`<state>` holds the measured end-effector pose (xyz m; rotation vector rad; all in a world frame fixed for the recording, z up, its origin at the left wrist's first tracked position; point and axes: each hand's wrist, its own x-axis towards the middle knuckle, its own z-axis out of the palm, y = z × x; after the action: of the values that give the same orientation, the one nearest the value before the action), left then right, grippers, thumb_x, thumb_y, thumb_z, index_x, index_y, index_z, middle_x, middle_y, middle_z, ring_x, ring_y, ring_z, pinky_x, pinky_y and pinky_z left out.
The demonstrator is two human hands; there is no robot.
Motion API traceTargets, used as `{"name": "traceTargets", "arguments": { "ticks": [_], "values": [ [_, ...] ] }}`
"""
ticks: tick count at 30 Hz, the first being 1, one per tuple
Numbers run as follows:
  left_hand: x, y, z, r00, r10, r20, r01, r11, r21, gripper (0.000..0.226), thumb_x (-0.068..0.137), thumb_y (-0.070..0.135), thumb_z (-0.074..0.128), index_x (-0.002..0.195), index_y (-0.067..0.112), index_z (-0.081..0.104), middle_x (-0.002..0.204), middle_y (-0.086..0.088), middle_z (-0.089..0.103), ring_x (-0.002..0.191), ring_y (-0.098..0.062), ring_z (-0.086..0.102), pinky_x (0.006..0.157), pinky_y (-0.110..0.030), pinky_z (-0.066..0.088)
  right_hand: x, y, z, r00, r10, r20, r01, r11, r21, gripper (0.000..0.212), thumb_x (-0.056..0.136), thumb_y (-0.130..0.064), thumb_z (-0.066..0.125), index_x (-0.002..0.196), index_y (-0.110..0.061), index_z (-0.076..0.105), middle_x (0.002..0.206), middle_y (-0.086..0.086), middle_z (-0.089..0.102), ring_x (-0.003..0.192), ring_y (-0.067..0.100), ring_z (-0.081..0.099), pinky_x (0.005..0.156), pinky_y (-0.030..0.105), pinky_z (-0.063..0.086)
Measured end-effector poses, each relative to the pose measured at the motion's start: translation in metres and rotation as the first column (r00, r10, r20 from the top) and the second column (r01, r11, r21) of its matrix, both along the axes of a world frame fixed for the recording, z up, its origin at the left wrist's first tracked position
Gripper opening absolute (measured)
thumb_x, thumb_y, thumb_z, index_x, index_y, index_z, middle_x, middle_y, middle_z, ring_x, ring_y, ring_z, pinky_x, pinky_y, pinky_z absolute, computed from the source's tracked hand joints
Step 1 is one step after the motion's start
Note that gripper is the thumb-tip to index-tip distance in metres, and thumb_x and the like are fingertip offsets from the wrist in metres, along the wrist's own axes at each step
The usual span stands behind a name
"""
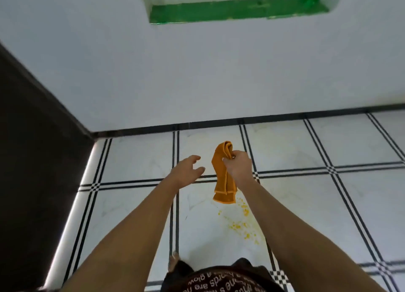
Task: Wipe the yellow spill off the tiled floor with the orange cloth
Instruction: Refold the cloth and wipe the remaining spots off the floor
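Note:
An orange cloth [223, 173] hangs folded in the air, pinched near its top by my right hand [237, 166]. My left hand [188, 171] is just left of the cloth, fingers spread, holding nothing and not touching it. Below the cloth's lower end, a yellow spill [241, 223] of scattered drops and smears lies on the white tiled floor [306, 204], partly hidden by my right forearm.
A white wall [197, 72] with a green-lined recess [236, 11] stands ahead, edged by a dark skirting strip. A dark panel [32, 160] runs along the left. My bare foot [174, 261] and dark printed clothing show at the bottom.

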<state>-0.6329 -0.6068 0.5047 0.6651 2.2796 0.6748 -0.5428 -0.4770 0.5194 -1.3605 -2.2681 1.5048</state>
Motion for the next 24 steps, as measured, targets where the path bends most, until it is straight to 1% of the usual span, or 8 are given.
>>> {"name": "traceTargets", "arguments": {
  "ticks": [2, 6, 9, 12, 16, 19, 22, 24],
  "values": [
    [-0.012, 0.005, -0.004, 0.992, -0.122, 0.028, 0.122, 0.992, -0.013, 0.052, 0.094, 0.035, 0.05, 0.141, 0.019, 0.035, 0.146, -0.006, 0.039, 0.128, -0.025, 0.043, 0.103, -0.039, 0.039, 0.002, -0.006, 0.0, 0.99, -0.143, -0.004, 0.143, 0.99, -0.009, 0.018, 0.085, -0.005, 0.05, 0.067, -0.007, 0.05, 0.058, 0.004, 0.045, 0.054, 0.017, 0.041, 0.049, 0.025, 0.033],
    [-0.011, 0.022, -0.022, 0.96, -0.269, 0.074, 0.271, 0.963, -0.014, 0.051, 0.094, 0.037, 0.05, 0.14, 0.02, 0.036, 0.145, -0.002, 0.04, 0.13, -0.022, 0.04, 0.107, -0.038, 0.033, 0.017, -0.012, -0.011, 0.939, -0.342, 0.023, 0.343, 0.939, -0.038, 0.009, 0.082, -0.005, 0.052, 0.074, -0.005, 0.054, 0.059, 0.006, 0.043, 0.054, 0.018, 0.039, 0.046, 0.025, 0.03],
    [-0.002, 0.034, -0.046, 0.94, -0.327, 0.095, 0.329, 0.944, -0.006, 0.051, 0.094, 0.034, 0.051, 0.14, 0.017, 0.038, 0.144, -0.002, 0.043, 0.13, -0.021, 0.041, 0.107, -0.034, 0.033, 0.033, -0.01, -0.031, 0.902, -0.429, 0.042, 0.431, 0.9, -0.071, 0.012, 0.082, -0.006, 0.052, 0.071, -0.007, 0.048, 0.058, 0.005, 0.04, 0.055, 0.018, 0.037, 0.046, 0.026, 0.028],
    [0.006, 0.053, -0.094, 0.929, -0.354, 0.11, 0.358, 0.934, -0.016, 0.051, 0.093, 0.036, 0.05, 0.14, 0.02, 0.038, 0.145, -0.001, 0.042, 0.131, -0.02, 0.041, 0.108, -0.039, 0.03, 0.045, 0.005, -0.072, 0.859, -0.502, 0.103, 0.51, 0.858, -0.067, 0.018, 0.084, -0.009, 0.052, 0.068, -0.008, 0.045, 0.055, 0.003, 0.038, 0.051, 0.017, 0.035, 0.046, 0.026, 0.028],
    [0.001, 0.085, -0.201, 0.91, -0.405, 0.085, 0.411, 0.909, -0.071, 0.051, 0.095, 0.038, 0.045, 0.143, 0.025, 0.032, 0.149, 0.002, 0.035, 0.134, -0.018, 0.035, 0.109, -0.036, 0.028, 0.047, 0.033, -0.182, 0.82, -0.556, 0.134, 0.569, 0.817, -0.093, 0.026, 0.083, -0.007, 0.053, 0.061, -0.011, 0.04, 0.054, 0.003, 0.038, 0.049, 0.016, 0.035, 0.045, 0.024, 0.028],
    [-0.003, 0.105, -0.314, 0.898, -0.436, 0.063, 0.44, 0.893, -0.097, 0.051, 0.096, 0.037, 0.043, 0.144, 0.023, 0.031, 0.15, 0.002, 0.033, 0.136, -0.018, 0.032, 0.107, -0.035, 0.025, 0.04, 0.051, -0.305, 0.788, -0.594, 0.162, 0.614, 0.776, -0.141, 0.021, 0.085, -0.008, 0.053, 0.065, -0.009, 0.046, 0.057, 0.004, 0.043, 0.052, 0.017, 0.039, 0.048, 0.026, 0.032],
    [-0.01, 0.123, -0.431, 0.881, -0.474, 0.003, 0.471, 0.876, -0.106, 0.051, 0.097, 0.036, 0.042, 0.144, 0.022, 0.031, 0.15, 0.002, 0.033, 0.137, -0.016, 0.029, 0.107, -0.036, 0.024, 0.037, 0.061, -0.425, 0.731, -0.67, 0.133, 0.681, 0.702, -0.205, 0.01, 0.086, -0.012, 0.056, 0.08, -0.006, 0.061, 0.073, 0.016, 0.061, 0.067, 0.028, 0.06, 0.062, 0.042, 0.054],
    [-0.014, 0.13, -0.501, 0.868, -0.492, -0.066, 0.486, 0.869, -0.092, 0.051, 0.097, 0.036, 0.042, 0.144, 0.021, 0.031, 0.151, 0.001, 0.033, 0.138, -0.017, 0.029, 0.108, -0.036, 0.023, 0.044, 0.064, -0.495, 0.686, -0.714, 0.139, 0.721, 0.642, -0.261, 0.012, 0.087, -0.016, 0.059, 0.088, -0.004, 0.063, 0.093, 0.023, 0.066, 0.089, 0.038, 0.064, 0.077, 0.056, 0.053]
  ]
}}
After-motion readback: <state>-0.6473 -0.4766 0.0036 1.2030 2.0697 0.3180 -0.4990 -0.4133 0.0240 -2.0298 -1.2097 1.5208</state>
